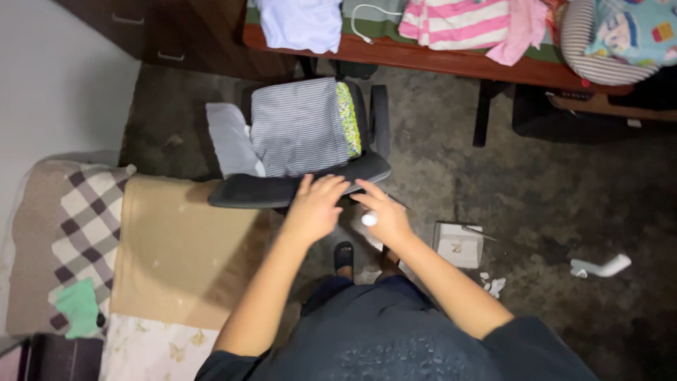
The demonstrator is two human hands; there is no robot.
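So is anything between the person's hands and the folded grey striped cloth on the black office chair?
Only the chair's black backrest edge. The left hand rests on it, the right hand is beside it, and the folded grey striped cloth lies just beyond.

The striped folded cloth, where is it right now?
In the head view, the striped folded cloth lies on the seat of the black office chair, above both hands, with a grey cloth at its left.

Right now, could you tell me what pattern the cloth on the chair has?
Thin grey-and-white stripes on the cloth; head view.
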